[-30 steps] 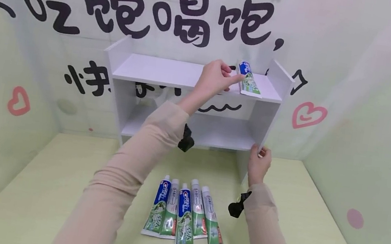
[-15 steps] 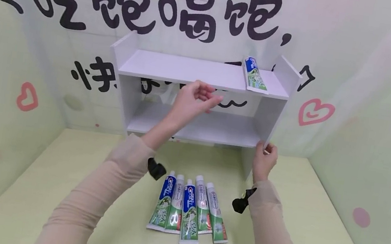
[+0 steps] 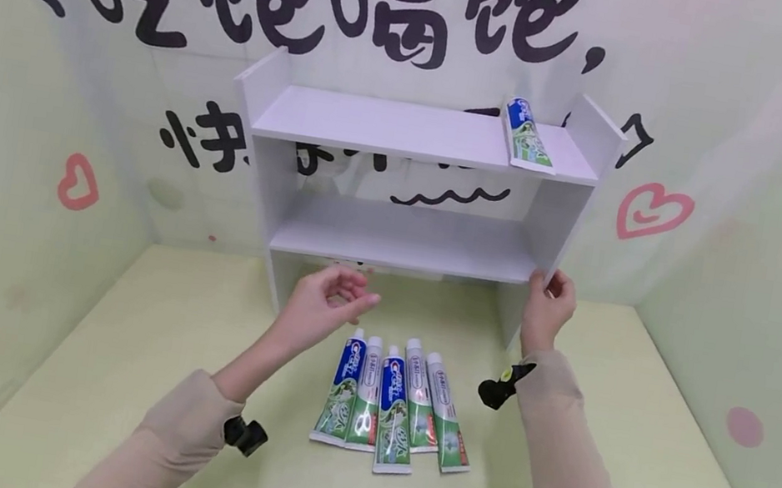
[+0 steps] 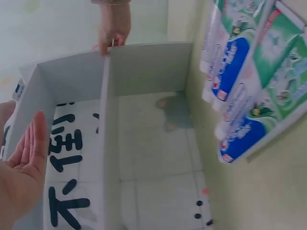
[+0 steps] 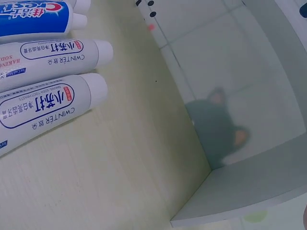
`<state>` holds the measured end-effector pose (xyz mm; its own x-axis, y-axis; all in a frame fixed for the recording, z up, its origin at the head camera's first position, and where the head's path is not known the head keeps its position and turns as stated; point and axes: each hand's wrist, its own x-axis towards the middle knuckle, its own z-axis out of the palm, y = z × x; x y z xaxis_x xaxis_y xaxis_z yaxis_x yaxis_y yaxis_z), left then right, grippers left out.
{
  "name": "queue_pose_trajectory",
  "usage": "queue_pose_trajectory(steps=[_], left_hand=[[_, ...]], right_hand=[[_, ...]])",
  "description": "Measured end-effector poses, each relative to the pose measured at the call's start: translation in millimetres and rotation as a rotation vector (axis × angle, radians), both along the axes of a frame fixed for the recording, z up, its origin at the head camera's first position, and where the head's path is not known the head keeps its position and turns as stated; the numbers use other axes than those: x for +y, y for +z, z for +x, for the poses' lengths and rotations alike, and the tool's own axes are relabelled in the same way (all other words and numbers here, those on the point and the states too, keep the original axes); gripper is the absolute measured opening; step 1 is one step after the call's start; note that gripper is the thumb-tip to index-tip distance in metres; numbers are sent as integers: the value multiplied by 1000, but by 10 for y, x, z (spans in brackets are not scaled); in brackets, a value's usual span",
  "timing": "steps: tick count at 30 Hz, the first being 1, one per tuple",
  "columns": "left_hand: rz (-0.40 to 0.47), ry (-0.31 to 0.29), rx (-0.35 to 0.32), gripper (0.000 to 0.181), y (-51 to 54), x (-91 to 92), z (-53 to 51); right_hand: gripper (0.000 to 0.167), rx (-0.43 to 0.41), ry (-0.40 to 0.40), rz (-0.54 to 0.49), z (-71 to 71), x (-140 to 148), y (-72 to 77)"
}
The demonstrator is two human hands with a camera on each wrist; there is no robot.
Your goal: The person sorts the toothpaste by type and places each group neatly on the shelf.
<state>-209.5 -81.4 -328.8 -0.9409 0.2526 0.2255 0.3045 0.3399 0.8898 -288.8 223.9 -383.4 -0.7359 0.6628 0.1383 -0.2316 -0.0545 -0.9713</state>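
A blue-and-green Crest toothpaste tube (image 3: 528, 136) lies at the right end of the white shelf unit's (image 3: 400, 233) top board. My left hand (image 3: 323, 308) hovers in front of the unit's lower left part, fingers loosely bent and holding nothing. Just right of it, several toothpaste tubes lie side by side on the table: two blue-and-green Crest tubes (image 3: 397, 414) and three white-and-green tubes (image 3: 445, 412), caps towards the shelf. My right hand (image 3: 548, 308) grips the front edge of the unit's right side panel; in the left wrist view that hand (image 4: 115, 26) pinches the same panel.
The pale table (image 3: 181, 331) meets printed walls at the back and both sides. The shelf's middle board (image 3: 407, 238) sits above an open space at table level. Each forearm carries a small black wrist camera (image 3: 244, 435).
My left hand has left the tube on the top board and come down and left, towards the tubes on the table. My right hand stays on the side panel. The head view has tilted down.
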Motion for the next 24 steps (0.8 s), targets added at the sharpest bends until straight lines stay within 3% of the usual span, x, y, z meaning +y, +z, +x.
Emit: queue_pose_trajectory(steps=[6, 16, 24], left_hand=[[24, 62, -77, 44, -314, -154, 17], [2, 137, -176, 43, -732, -247, 51], [-146, 166, -240, 57, -987, -271, 34]], right_hand=[[27, 41, -37, -7, -9, 62, 15], [9, 66, -2, -6, -15, 31, -35], [8, 54, -16, -8, -26, 17, -54]])
